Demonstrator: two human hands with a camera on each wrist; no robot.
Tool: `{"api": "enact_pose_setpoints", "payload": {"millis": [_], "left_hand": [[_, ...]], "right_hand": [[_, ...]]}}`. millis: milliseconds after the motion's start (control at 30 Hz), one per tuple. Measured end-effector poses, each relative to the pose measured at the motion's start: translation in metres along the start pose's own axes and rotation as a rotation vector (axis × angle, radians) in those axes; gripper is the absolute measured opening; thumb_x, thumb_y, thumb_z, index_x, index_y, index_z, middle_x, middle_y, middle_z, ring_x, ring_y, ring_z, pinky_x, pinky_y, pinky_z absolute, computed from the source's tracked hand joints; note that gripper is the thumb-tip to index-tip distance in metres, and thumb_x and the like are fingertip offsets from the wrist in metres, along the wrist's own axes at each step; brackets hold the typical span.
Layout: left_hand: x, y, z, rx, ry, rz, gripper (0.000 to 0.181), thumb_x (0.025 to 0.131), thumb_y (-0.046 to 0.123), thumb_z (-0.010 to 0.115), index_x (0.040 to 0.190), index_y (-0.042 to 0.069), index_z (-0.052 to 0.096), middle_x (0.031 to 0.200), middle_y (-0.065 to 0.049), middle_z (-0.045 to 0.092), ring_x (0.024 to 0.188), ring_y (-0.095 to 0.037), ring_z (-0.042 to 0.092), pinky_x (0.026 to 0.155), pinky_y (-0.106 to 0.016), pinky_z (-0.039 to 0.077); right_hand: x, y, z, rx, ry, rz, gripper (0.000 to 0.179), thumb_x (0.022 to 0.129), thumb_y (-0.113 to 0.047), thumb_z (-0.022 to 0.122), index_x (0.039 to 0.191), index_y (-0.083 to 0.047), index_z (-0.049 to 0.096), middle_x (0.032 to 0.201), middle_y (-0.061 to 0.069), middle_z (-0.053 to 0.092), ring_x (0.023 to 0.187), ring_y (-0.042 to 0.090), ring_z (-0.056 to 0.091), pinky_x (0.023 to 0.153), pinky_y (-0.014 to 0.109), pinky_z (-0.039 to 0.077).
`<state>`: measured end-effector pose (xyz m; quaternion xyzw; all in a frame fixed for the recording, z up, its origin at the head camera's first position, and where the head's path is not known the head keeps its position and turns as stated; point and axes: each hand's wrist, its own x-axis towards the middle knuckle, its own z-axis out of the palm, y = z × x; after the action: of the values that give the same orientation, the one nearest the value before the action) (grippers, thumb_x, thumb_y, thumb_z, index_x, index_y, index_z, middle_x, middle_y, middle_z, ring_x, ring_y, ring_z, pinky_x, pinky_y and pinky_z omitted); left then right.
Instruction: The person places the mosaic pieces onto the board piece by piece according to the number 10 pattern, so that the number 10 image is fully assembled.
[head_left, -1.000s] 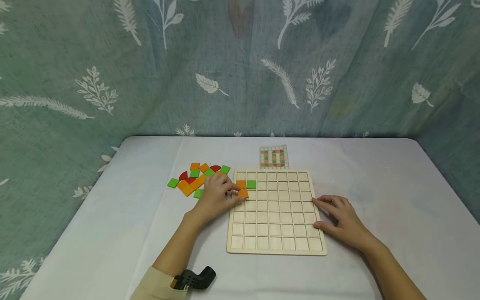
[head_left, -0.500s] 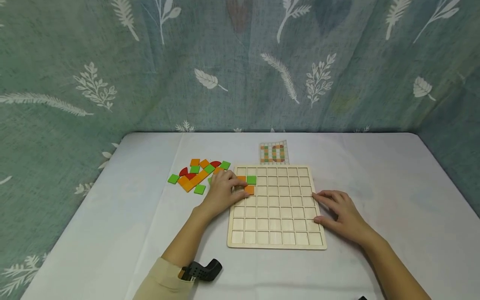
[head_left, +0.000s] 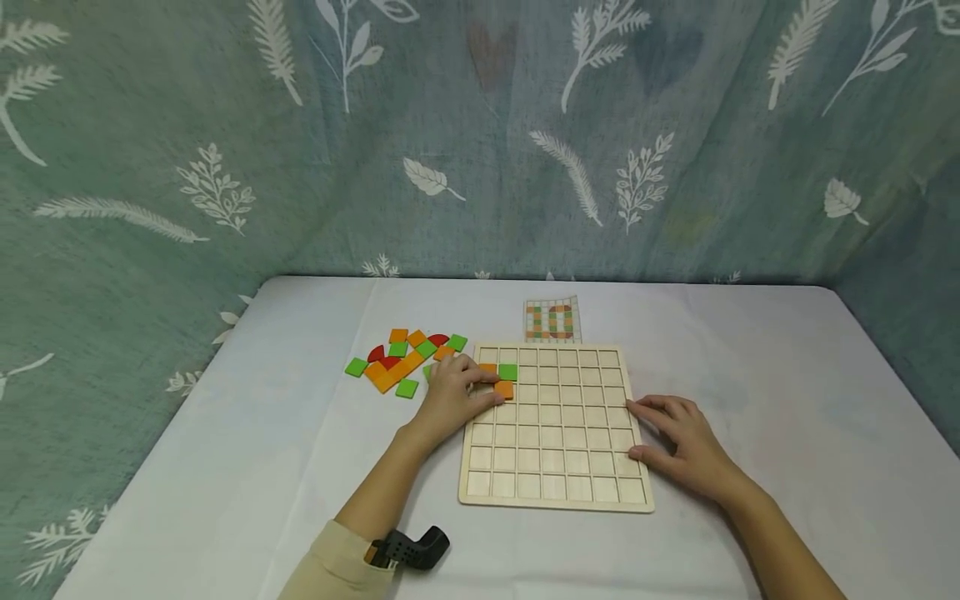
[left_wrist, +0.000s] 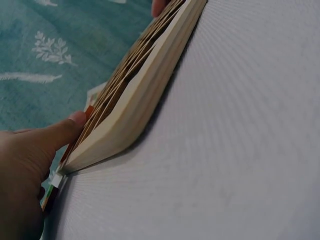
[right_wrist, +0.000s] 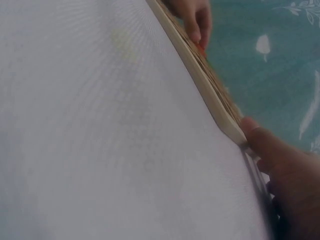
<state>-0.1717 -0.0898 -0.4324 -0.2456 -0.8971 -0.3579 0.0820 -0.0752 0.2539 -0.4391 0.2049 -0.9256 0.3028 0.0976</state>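
Observation:
A wooden grid board [head_left: 555, 462] lies flat on the table. My left hand [head_left: 448, 400] reaches over its upper left part, thumb and index finger pinching an orange square tile [head_left: 504, 390] in the second column. That tile sits right below a green square tile [head_left: 507, 372]. Another orange tile [head_left: 487, 367] lies to the left of the green one, partly covered by the fingers. In the left wrist view the thumb [left_wrist: 75, 120] is at an orange piece on the board. My right hand [head_left: 684, 442] rests its fingertips and thumb on the board's right edge, fingers relaxed.
Loose orange tiles [head_left: 385, 381], green tiles [head_left: 356, 367] and red quarter-round pieces [head_left: 377, 354] are spread left of the board, some overlapping. A small pattern card [head_left: 552, 320] lies behind the board. A leaf-print cloth [head_left: 465, 225] hangs behind the white table [head_left: 225, 500].
My left hand has moved slightly right with the orange tile, from the board's first-to-second column area into the second column. My right hand stays at the board's edge.

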Motion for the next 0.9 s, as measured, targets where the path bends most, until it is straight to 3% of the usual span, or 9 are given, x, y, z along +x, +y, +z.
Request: {"api": "enact_pose_setpoints", "payload": {"millis": [400, 900], "left_hand": [[-0.0035, 0.0016, 0.0024, 0.012, 0.006, 0.011, 0.031, 0.076, 0.031, 0.078, 0.100, 0.012, 0.075, 0.079, 0.005, 0.048, 0.077, -0.014, 0.035, 0.076, -0.036, 0.022], [-0.0043, 0.0010, 0.0006, -0.004, -0.004, -0.026, 0.024, 0.078, 0.030, 0.077, 0.095, 0.014, 0.073, 0.079, 0.006, 0.048, 0.081, -0.015, 0.038, 0.077, -0.037, 0.022]], "right_hand": [[-0.0038, 0.0000, -0.0014, -0.011, 0.022, -0.033, 0.061, 0.075, -0.022, 0.078, 0.129, -0.006, 0.056, 0.123, 0.012, 0.051, 0.116, 0.034, 0.039, 0.090, 0.053, 0.029], [-0.0005, -0.0010, -0.0006, -0.016, 0.016, -0.043, 0.059, 0.078, -0.026, 0.076, 0.131, -0.008, 0.056, 0.124, 0.012, 0.051, 0.116, 0.035, 0.040, 0.090, 0.055, 0.030]]}}
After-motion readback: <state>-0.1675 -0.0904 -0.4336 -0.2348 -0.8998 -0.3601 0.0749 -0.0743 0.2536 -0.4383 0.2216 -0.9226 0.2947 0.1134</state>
